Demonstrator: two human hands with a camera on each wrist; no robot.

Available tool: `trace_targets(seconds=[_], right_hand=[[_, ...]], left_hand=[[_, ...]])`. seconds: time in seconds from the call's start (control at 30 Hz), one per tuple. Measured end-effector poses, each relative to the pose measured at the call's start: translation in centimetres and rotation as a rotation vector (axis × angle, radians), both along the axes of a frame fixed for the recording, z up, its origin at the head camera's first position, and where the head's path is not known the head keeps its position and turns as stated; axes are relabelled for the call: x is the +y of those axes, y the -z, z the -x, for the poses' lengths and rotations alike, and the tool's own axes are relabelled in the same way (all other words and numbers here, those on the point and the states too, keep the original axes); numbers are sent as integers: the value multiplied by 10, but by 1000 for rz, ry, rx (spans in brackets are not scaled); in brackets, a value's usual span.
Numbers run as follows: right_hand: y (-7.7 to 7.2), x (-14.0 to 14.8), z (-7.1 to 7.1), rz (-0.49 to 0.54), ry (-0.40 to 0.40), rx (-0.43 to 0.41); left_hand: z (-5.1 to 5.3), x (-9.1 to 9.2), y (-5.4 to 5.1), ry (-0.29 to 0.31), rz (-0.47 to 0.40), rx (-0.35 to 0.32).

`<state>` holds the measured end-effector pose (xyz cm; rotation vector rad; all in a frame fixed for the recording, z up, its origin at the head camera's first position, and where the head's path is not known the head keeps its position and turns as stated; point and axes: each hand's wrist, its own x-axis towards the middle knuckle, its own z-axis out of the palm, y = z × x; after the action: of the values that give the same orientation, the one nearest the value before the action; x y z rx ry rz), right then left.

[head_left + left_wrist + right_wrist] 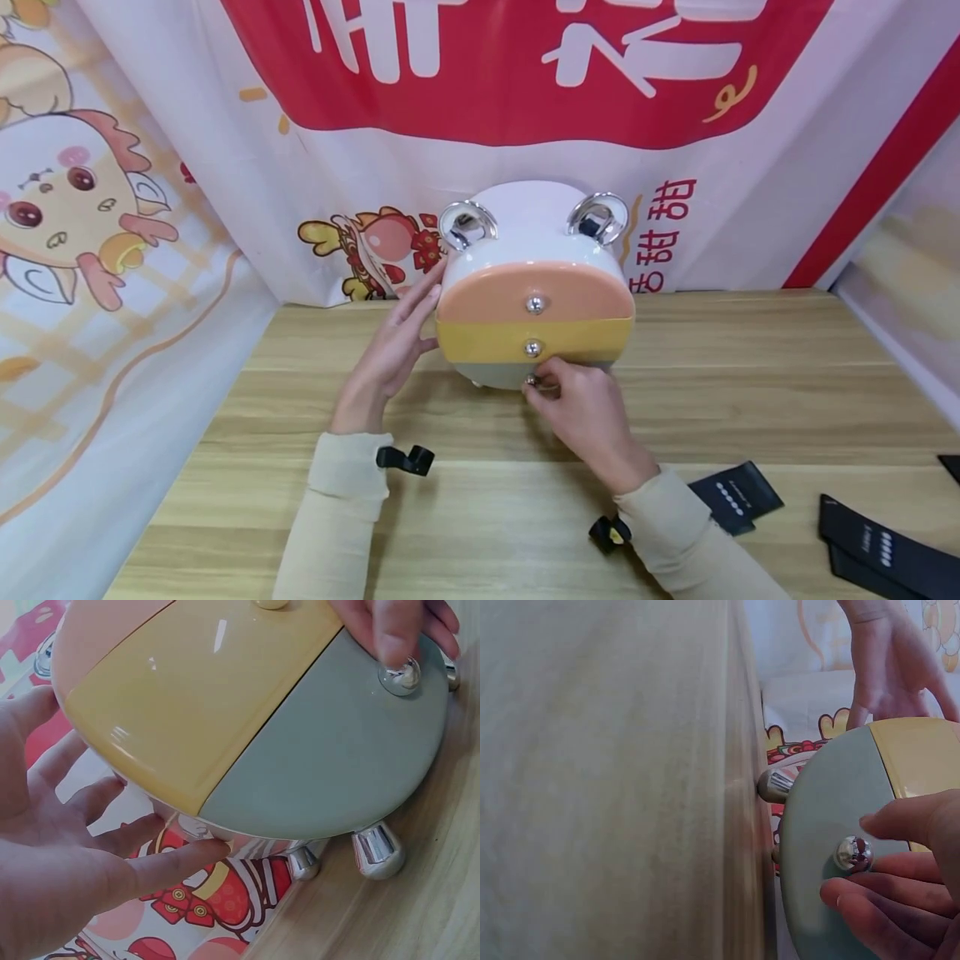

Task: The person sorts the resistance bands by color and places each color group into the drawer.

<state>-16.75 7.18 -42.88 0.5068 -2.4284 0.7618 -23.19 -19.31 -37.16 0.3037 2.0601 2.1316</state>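
A rounded small chest of drawers (536, 292) stands on the table, with pink-orange, yellow and grey-green fronts, a round silver knob on each, two silver ears on its white top and silver feet. At its left side my left hand (390, 346) rests with fingers spread and fairly straight; in the left wrist view the fingertips reach along the side. My right hand (588, 408) has its thumb and fingers around the lowest knob (853, 854), on the grey-green drawer front (322, 757). That drawer looks closed, flush with the yellow one above.
Black cards or sleeves (738, 496) lie on the wooden table (480, 517) at the right, with more black ones (885, 542) near the right front corner. A printed cloth (360, 167) hangs behind the chest and along both sides.
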Motion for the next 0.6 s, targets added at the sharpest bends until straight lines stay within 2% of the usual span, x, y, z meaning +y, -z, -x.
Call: trace_targets(seconds=[0.2, 0.4, 0.6], right_hand=[[2, -3, -1, -17, 22, -6], [4, -6, 0, 14, 30, -25], [7, -11, 1, 50, 75, -12]], left_hand=[[0, 1, -1, 2, 1, -1], [-1, 0, -1, -1, -4, 4], [-1, 1, -1, 5, -11, 5]])
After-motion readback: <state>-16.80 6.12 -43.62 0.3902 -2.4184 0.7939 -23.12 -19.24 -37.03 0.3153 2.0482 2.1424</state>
